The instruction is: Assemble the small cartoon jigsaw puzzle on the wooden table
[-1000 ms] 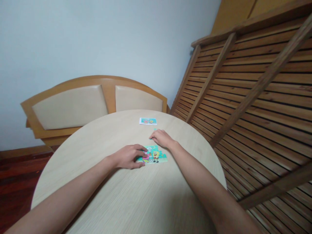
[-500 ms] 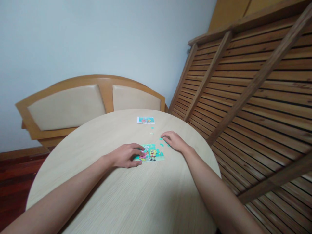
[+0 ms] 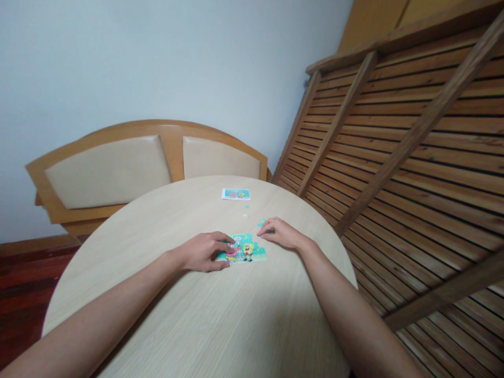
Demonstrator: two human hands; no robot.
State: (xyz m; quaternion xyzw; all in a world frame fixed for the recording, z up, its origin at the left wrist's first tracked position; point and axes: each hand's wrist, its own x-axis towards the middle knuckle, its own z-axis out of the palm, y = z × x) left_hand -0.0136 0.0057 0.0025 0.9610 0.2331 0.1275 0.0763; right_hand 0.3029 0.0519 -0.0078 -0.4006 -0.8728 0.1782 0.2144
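Note:
A partly assembled jigsaw puzzle (image 3: 248,252) with cartoon figures on a turquoise ground lies flat on the table. My left hand (image 3: 207,251) rests over its left side with the fingers spread, covering part of the picture. Just beyond the puzzle's upper right edge, my right hand (image 3: 279,233) has thumb and fingers drawn together low over the tabletop. A puzzle piece lay at that spot before; the fingertips now hide it. Some loose turquoise pieces (image 3: 262,221) lie at the far side of those fingers.
Toward the far edge of the round wooden table (image 3: 189,320) lies a picture card (image 3: 236,195) with a similar cartoon scene. Two small pieces (image 3: 246,207) sit between it and the puzzle. A padded headboard (image 3: 106,170) stands behind, and a slatted wooden panel (image 3: 413,157) rises on the right.
My right hand has moved slightly nearer to me, and its fingers have closed from a looser reach into a pinch. My left hand stays in place on the puzzle.

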